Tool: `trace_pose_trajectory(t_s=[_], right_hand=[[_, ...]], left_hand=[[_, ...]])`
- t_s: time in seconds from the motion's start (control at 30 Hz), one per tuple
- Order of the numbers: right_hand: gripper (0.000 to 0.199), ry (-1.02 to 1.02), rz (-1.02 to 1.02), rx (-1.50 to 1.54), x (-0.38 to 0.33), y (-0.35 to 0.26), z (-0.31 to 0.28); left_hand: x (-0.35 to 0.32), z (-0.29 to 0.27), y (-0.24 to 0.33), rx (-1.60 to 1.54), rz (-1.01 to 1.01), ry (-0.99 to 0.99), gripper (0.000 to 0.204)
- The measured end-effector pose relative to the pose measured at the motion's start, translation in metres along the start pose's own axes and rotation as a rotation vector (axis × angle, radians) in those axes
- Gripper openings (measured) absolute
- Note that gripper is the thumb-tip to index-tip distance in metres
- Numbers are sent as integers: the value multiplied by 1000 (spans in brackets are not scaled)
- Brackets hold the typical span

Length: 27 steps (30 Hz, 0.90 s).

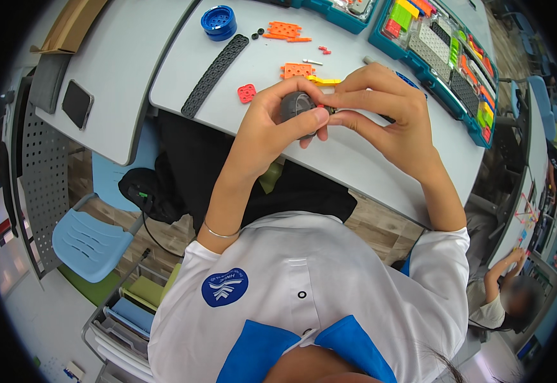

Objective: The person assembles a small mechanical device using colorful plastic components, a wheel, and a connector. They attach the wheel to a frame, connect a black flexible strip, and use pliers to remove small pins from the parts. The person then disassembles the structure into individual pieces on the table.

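Observation:
Over the front edge of the table, my left hand point(262, 118) is closed round a dark grey wheel point(296, 107), its thumb across the near side. My right hand point(387, 105) meets it from the right, fingertips pinched on a small part at the wheel's side; a bit of red and something dark show there, mostly hidden by the fingers. Just beyond the hands lie a yellow piece point(323, 81) and an orange perforated plate point(296, 69). A red square connector point(246, 94) rests left of my left hand. Partly behind my right hand is a blue round part point(407, 79).
A dark perforated strip point(215, 75), a blue wheel rim point(218, 22), another orange plate point(284, 29) and small red pins point(325, 50) lie farther out. A teal case point(463, 117) of colourful parts stands at right. A phone point(77, 104) lies on the left table. Another person point(505, 297) sits far right.

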State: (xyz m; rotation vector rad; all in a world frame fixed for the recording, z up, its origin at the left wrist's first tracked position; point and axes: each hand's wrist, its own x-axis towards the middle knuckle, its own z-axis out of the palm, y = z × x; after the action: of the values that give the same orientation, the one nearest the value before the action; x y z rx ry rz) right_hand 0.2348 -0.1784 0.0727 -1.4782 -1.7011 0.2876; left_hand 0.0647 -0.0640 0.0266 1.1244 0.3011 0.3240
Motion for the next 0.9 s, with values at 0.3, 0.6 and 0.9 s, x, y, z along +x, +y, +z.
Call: trace_pose_trajectory(t_s=[0.3,0.6,0.9], right_hand=[[26,59,-73,-128,1,-6,-8],[20,30,11,-54,6,8,-15],[18,4,71,-48,1,10,-11]], left_hand=[[-6,-4,6,-130,-9,9,14],[-6,-8,6,53,24,97,18],[-5,0,9,-232,-166,106,27]])
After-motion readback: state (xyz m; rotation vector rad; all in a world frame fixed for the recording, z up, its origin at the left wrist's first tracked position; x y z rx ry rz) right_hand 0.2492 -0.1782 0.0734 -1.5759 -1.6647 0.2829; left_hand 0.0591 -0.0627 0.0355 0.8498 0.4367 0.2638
